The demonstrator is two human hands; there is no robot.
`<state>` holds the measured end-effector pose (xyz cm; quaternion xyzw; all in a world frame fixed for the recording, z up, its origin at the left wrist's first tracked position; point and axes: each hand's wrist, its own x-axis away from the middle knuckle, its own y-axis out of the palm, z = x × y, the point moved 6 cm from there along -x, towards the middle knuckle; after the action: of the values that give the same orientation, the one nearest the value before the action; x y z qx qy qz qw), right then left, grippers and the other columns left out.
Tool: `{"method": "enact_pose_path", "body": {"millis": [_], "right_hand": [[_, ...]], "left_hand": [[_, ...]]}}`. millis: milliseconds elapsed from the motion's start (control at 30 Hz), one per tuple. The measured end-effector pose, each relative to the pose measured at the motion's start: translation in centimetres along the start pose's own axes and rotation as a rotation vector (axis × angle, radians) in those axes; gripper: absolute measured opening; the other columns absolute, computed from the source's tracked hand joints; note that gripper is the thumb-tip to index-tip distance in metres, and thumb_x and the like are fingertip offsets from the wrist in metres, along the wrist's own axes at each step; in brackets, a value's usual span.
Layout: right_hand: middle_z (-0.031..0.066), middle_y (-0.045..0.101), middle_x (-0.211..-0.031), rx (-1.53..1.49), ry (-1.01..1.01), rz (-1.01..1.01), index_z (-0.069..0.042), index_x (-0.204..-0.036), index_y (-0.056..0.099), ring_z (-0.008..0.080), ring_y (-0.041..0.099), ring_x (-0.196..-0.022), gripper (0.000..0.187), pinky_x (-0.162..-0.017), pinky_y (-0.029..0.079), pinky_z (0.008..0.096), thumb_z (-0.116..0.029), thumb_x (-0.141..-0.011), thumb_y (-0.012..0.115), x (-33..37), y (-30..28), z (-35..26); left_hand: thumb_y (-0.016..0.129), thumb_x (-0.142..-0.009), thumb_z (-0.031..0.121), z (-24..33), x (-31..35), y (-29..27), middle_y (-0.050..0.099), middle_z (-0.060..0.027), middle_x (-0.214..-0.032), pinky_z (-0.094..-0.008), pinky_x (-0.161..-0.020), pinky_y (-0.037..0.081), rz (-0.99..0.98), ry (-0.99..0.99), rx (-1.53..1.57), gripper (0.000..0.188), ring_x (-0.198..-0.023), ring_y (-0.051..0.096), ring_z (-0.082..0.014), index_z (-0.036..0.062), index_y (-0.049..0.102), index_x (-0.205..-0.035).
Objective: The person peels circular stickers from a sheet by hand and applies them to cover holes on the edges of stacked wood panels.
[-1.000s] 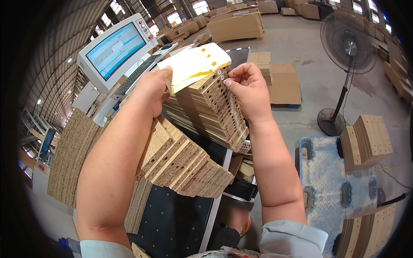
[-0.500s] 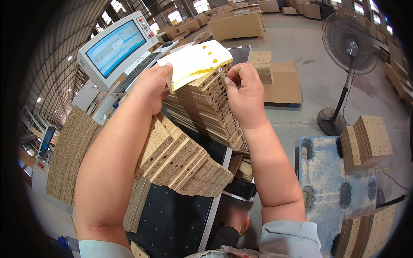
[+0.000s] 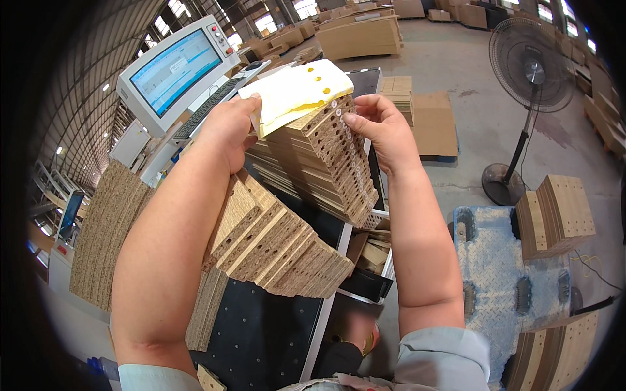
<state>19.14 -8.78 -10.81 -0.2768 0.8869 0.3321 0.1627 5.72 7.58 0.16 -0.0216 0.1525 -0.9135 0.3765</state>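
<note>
My left hand [image 3: 233, 127] pinches the left edge of a sticker sheet [image 3: 297, 91], white with a yellow underside and a few round yellow spots. The sheet lies over the top of a tall stack of wood boards [image 3: 339, 156], whose edges are drilled with rows of holes. Small white round stickers [image 3: 335, 104] show on the edges near the top. My right hand [image 3: 386, 133] is beside this edge, its thumb tip at the boards and its forefinger apart from the thumb. Below my left forearm leans a second stack of drilled boards [image 3: 280, 247].
A monitor [image 3: 176, 68] and keyboard [image 3: 212, 107] stand at the far left. Chipboard panels [image 3: 107, 234] rise beside my left arm. The black bench top [image 3: 261, 326] lies below. To the right are a blue pallet [image 3: 495, 260], stacked boards [image 3: 554, 215] and a standing fan [image 3: 531, 72].
My right hand has shifted slightly right, and its pinched fingers have parted. More of the drilled edge now shows. The left hand and the sheet stay nearly in place.
</note>
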Motion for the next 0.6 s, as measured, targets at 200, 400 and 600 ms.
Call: {"method": "enact_pose_path", "body": {"millis": [200,400,600], "right_hand": [[0.0000,0.059,-0.078,-0.244,0.054,0.021,-0.002,-0.091,0.061,0.0077,0.054,-0.072,0.020,-0.070,0.045,0.0216,-0.010,-0.077,0.073,0.6,0.7,0.7],[0.0000,0.059,-0.079,-0.182,-0.052,0.026,-0.001,-0.090,0.060,0.0068,0.052,-0.072,0.021,-0.067,0.044,0.0210,-0.017,-0.080,0.071,0.4,1.0,1.4],[-0.0010,0.055,-0.078,-0.125,-0.070,0.113,-0.002,-0.090,0.057,0.0073,0.049,-0.071,0.034,-0.066,0.042,0.0212,-0.030,-0.078,0.073,0.1,2.0,0.3]], "left_hand": [[0.053,-0.090,0.023,-0.1,0.1,-0.1,0.059,-0.0079,-0.105,-0.0356,-0.081,0.039,0.020,-0.008,0.013,0.023,-0.093,0.053,-0.0199,0.0062,0.057,-0.105],[0.052,-0.091,0.023,0.1,0.2,0.0,0.059,-0.0071,-0.104,-0.0351,-0.080,0.040,0.016,-0.018,-0.021,0.023,-0.093,0.053,-0.0190,0.0063,0.056,-0.106],[0.052,-0.091,0.023,-0.2,-0.5,-0.2,0.059,-0.0067,-0.105,-0.0347,-0.080,0.040,-0.028,-0.003,0.088,0.023,-0.093,0.053,-0.0175,0.0063,0.056,-0.107]]}}
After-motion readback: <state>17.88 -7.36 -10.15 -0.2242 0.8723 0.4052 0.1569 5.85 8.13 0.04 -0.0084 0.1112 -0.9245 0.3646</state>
